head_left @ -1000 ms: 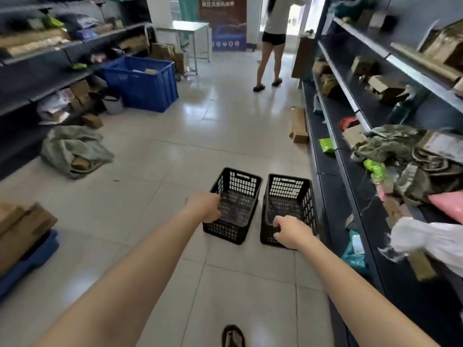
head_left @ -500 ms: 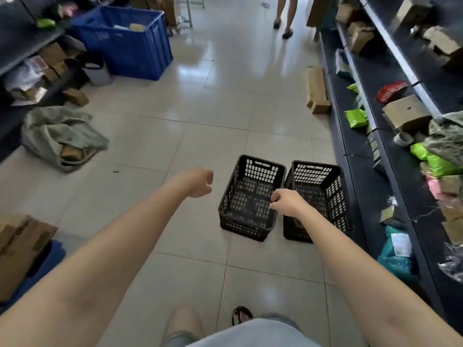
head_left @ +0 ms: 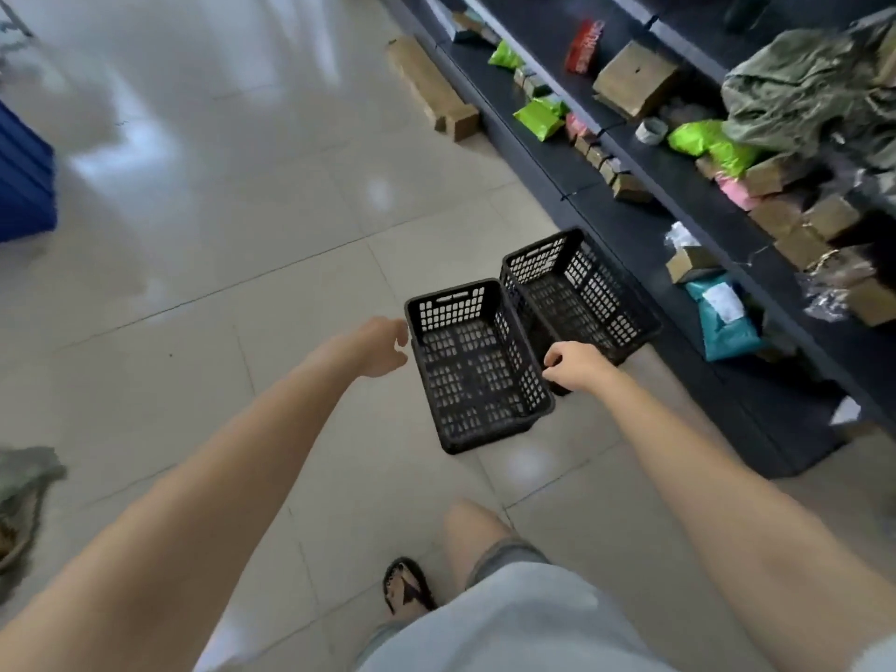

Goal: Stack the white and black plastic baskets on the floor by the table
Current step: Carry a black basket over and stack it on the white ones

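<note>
Two black plastic baskets stand side by side on the tiled floor, both upright and empty. The near black basket (head_left: 485, 431) is closer to me, and the far black basket (head_left: 625, 303) sits against the foot of the shelving. My right hand (head_left: 579, 366) has its fingers curled over the near basket's right rim, in the gap between the two baskets. My left hand (head_left: 383, 346) hovers just beside that basket's left rim, fingers loosely apart, holding nothing. No white basket is in view.
Dark shelving (head_left: 645, 225) full of parcels and cardboard boxes runs along the right. A long cardboard box (head_left: 431, 89) lies on the floor beyond. A blue crate (head_left: 24, 186) is at the left edge, a grey-green sack (head_left: 24, 482) lower left. My sandalled foot (head_left: 407, 586) stands behind the baskets.
My left hand has come in toward the near basket's left rim. My right hand stays at its right rim. The view has tilted down and turned; the baskets seem unmoved.
</note>
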